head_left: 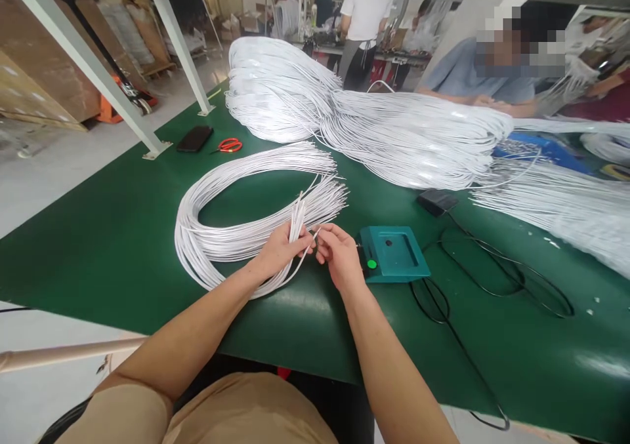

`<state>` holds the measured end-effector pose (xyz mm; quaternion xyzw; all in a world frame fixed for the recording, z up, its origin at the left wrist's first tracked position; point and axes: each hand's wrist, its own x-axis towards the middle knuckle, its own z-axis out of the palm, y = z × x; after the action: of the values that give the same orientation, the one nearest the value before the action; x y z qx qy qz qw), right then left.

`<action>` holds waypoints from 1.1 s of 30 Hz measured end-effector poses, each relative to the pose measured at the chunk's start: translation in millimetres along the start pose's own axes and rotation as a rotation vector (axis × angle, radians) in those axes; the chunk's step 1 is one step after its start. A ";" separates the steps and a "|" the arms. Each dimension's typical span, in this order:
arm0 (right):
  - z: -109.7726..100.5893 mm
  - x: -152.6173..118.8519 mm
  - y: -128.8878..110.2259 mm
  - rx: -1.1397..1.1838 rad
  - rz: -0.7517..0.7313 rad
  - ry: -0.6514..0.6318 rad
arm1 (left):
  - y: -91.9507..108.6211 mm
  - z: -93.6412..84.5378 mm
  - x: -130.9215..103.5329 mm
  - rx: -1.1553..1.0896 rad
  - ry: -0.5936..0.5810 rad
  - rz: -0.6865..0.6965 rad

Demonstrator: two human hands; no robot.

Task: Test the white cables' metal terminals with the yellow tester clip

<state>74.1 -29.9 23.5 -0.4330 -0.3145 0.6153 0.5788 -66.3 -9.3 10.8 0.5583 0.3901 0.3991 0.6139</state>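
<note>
My left hand [284, 248] is closed around a small bunch of white cables [296, 216], their ends sticking up above the fingers. Close beside it, my right hand [337, 250] pinches the tip of one cable that stands apart from the bunch. The held cables run down and left, joining a curved bundle of white cables [189, 234] on the green table. Just right of my right hand is a teal box-shaped device [396, 254] with a green button [372, 264]. What lies behind my right fingers is hidden.
A large tied bundle of white cables [364, 116] lies across the back. Orange-handled scissors [230, 145] and a dark phone-like object [195, 139] sit at left. A black cord [497, 254] loops at right, near more cables [566, 208]. A co-worker [472, 83] sits opposite.
</note>
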 end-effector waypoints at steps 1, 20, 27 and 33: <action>-0.9 -0.3 -0.6 -0.031 -0.020 -0.021 | 1.5 -0.3 -0.6 0.021 -0.031 0.009; -12.2 4.3 -3.3 -0.059 0.033 -0.029 | 5.2 -4.7 0.4 0.025 -0.004 0.025; -6.1 1.6 -1.4 -0.224 -0.068 0.030 | -1.4 -3.2 -0.5 0.131 0.036 0.078; -6.8 1.7 -3.0 -0.251 0.005 0.013 | 0.0 -4.7 0.0 0.146 0.028 0.077</action>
<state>81.6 -28.6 22.9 -0.5070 -0.3840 0.5697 0.5205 -70.6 -7.5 10.4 0.6107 0.4049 0.4004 0.5503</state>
